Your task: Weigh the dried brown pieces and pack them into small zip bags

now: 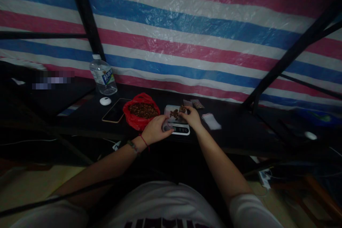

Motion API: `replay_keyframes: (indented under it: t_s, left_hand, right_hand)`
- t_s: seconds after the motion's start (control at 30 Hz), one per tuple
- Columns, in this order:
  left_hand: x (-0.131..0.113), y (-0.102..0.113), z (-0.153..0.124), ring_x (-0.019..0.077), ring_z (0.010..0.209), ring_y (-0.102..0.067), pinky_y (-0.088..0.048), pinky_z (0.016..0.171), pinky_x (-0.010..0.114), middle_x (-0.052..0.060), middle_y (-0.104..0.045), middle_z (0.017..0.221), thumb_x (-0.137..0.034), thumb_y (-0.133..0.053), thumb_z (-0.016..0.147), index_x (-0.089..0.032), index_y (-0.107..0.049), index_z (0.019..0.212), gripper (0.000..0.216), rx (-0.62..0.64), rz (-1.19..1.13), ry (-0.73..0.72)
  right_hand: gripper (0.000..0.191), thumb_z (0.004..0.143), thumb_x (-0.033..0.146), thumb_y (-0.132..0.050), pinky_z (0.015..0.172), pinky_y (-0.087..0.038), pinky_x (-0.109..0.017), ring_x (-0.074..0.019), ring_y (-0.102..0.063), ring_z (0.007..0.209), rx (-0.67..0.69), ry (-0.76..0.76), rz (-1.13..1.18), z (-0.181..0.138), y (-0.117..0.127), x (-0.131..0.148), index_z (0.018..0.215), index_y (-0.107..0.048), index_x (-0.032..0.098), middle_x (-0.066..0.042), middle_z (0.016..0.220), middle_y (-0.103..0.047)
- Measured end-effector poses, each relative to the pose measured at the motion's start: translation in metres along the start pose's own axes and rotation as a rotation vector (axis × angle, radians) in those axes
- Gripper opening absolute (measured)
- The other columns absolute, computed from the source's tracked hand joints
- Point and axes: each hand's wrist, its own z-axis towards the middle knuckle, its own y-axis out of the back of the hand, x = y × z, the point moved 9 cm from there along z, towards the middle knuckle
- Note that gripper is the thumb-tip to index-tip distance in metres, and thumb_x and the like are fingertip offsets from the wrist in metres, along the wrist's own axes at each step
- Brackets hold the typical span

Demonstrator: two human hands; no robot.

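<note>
A small white digital scale sits on the dark table, with a little heap of brown pieces on its platform. My right hand reaches over the scale, its fingers pinched on some of those brown pieces. My left hand is curled at the scale's left edge, gripping a small clear packet. Just left of it lies an open red plastic bag full of the same brown pieces.
A phone lies left of the red bag, with a white cap-like object and a water bottle behind it. Small filled packets and empty clear bags lie right of the scale. Black frame poles rise beside a striped tarp.
</note>
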Motion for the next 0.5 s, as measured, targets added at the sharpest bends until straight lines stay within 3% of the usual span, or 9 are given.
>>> replay_keyframes:
  t_s: [0.17, 0.37, 0.5]
  left_hand:
    - [0.002, 0.007, 0.002, 0.0250, 0.100, -0.060, -0.048, 0.088, 0.039, 0.011, -0.062, 0.110, -0.049, -0.062, 0.074, -0.015, -0.053, 0.113, 0.052, -0.047, -0.066, 0.063]
    - [0.009, 0.014, 0.003, 0.0253, 0.099, -0.060, -0.048, 0.087, 0.039, 0.011, -0.063, 0.108, -0.050, -0.065, 0.071, -0.016, -0.054, 0.110, 0.053, -0.065, -0.082, 0.112]
    - [0.006, 0.019, 0.002, 0.0258, 0.099, -0.060, -0.047, 0.088, 0.040, 0.011, -0.063, 0.107, -0.050, -0.067, 0.069, -0.016, -0.055, 0.109, 0.054, -0.084, -0.059, 0.104]
  right_hand:
    - [0.039, 0.067, 0.030, -0.070, 0.093, -0.043, -0.037, -0.0203, -0.061, 0.099, 0.052, 0.053, 0.111, -0.017, 0.010, 0.037, 0.104, -0.064, 0.017, -0.007, 0.104, -0.067]
    - [0.051, 0.062, 0.024, -0.074, 0.090, -0.046, -0.033, -0.0168, -0.063, 0.095, 0.149, 0.066, 0.308, -0.037, -0.001, 0.059, 0.110, -0.056, 0.018, -0.005, 0.103, -0.066]
    - [0.041, 0.064, 0.021, -0.072, 0.090, -0.047, -0.033, -0.0168, -0.062, 0.095, 0.211, 0.145, 0.274, -0.044, -0.005, 0.075, 0.103, -0.059, 0.017, -0.006, 0.103, -0.065]
